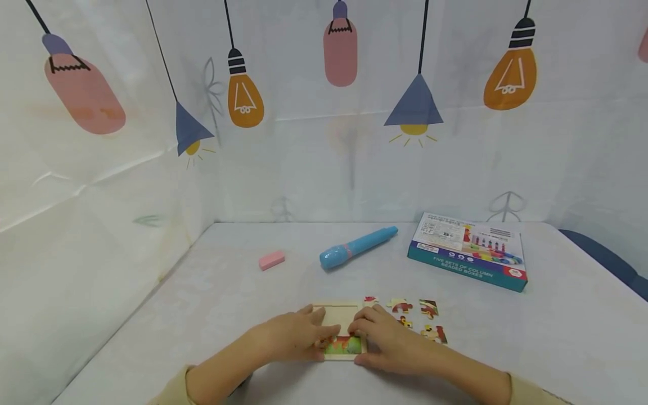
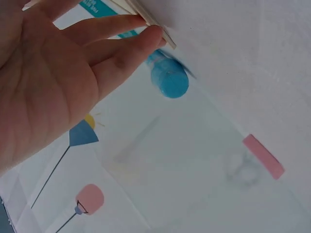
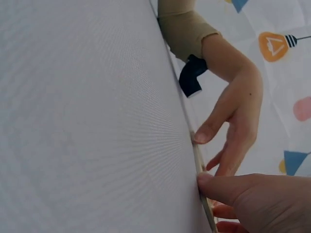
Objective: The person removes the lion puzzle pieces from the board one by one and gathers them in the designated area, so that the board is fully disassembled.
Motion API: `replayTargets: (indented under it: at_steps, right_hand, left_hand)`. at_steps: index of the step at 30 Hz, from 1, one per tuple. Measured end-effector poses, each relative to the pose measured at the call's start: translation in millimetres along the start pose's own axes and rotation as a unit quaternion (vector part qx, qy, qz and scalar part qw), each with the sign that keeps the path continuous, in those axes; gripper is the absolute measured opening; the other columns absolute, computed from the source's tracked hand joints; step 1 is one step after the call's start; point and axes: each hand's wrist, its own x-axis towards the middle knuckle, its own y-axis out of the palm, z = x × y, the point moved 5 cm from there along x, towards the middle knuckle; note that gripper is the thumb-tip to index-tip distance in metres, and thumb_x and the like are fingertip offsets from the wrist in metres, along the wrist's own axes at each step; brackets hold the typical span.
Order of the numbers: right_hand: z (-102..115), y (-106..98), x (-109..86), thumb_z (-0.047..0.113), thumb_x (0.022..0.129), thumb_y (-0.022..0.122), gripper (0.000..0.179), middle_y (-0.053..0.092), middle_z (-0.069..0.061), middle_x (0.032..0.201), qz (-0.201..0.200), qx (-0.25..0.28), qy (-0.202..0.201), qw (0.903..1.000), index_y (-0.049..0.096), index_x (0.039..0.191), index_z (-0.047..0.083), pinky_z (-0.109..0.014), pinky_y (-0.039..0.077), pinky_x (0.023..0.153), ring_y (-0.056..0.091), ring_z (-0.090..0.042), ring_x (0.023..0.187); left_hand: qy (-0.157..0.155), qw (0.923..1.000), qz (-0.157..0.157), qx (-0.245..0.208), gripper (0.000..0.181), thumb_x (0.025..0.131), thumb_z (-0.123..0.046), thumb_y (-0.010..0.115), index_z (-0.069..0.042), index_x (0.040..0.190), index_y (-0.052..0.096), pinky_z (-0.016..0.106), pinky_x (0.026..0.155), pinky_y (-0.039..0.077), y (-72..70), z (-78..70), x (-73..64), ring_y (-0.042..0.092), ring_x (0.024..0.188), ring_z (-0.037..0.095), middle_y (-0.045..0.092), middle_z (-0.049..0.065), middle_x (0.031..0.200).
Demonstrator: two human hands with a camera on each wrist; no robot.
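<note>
Mostly bare — wooden puzzle tray (image 1: 338,316)

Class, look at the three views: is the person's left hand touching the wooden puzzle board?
Touching. The left wrist view shows the left hand with fingertips against the edge of the puzzle board; the head view agrees.

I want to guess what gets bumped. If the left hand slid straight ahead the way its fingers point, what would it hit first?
Probably the blue pen. The left hand rests on the puzzle tray, fingers aimed away and slightly right. Past the tray only bare table shows before the pen, though depth is hard to judge.
</note>
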Motion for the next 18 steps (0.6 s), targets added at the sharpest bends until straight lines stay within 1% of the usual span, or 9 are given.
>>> replayTargets:
  at_steps: [3,6,9,11,16,18]
  right_hand:
    - [-0.6,-0.7,0.2,0.047,0.087,0.056,0.039,0.046,0.009,0.112,-0.005,0.013,-0.004,0.9999,0.056,0.113,0.018,-0.035,0.04,0.09,0.041,-0.01,0.106]
    - [-0.9,-1.7,0.2,0.046,0.087,0.057,0.039,0.046,0.009,0.111,-0.008,0.017,-0.006,0.9998,0.056,0.113,0.018,-0.035,0.04,0.09,0.041,-0.01,0.105]
    - [-0.8,-2.6,-0.1,0.046,0.086,0.057,0.039,0.046,0.009,0.111,-0.01,0.019,-0.006,0.9998,0.056,0.113,0.018,-0.035,0.04,0.09,0.04,-0.01,0.105]
    - [0.0,-3.3,-0.4,0.046,0.087,0.057,0.038,0.046,0.009,0.11,-0.014,0.021,-0.01,0.9996,0.056,0.112,0.018,-0.034,0.04,0.09,0.04,-0.01,0.105]
    - [2.0,-3.7,-0.9,0.045,0.087,0.057,0.037,0.046,0.008,0.109,-0.023,0.028,-0.02,0.9991,0.055,0.111,0.017,-0.033,0.04,0.088,0.04,-0.01,0.104]
    - [1.3,-2.8,-1.0,0.045,0.087,0.058,0.037,0.046,0.009,0.109,-0.023,0.028,-0.018,0.9992,0.055,0.111,0.017,-0.033,0.04,0.088,0.04,-0.01,0.104]
  left_hand:
    - [0.014,0.9994,0.011,0.029,0.059,0.084,-0.05,0.056,-0.031,0.138,0.041,0.042,0.09,0.043,-0.8,-9.0,-1.3,0.039,0.126,0.031,0.039,0.008,0.141]
    - [0.006,0.999,0.024,0.038,0.064,0.083,-0.053,0.053,-0.027,0.14,0.039,0.042,0.092,0.042,0.0,-15.6,-2.8,0.035,0.129,0.028,0.035,0.007,0.144]
    - [0.005,0.9985,0.023,0.05,0.066,0.083,-0.054,0.053,-0.024,0.14,0.038,0.043,0.091,0.042,0.5,-19.9,-4.0,0.035,0.129,0.028,0.034,0.007,0.144]
    - [0.021,0.9977,0.014,0.063,0.066,0.083,-0.054,0.053,-0.023,0.14,0.039,0.041,0.089,0.044,0.4,-23.1,-5.5,0.038,0.127,0.027,0.037,0.004,0.142]
    - [0.083,0.9945,-0.017,0.063,0.064,0.081,-0.053,0.057,-0.02,0.135,0.046,0.035,0.079,0.05,-1.9,-31.8,-11.1,0.046,0.12,0.023,0.046,-0.001,0.133]
    - [0.098,0.9931,-0.028,0.058,0.062,0.08,-0.052,0.058,-0.019,0.132,0.049,0.031,0.076,0.05,-3.0,-34.2,-12.5,0.049,0.116,0.019,0.049,-0.002,0.128]
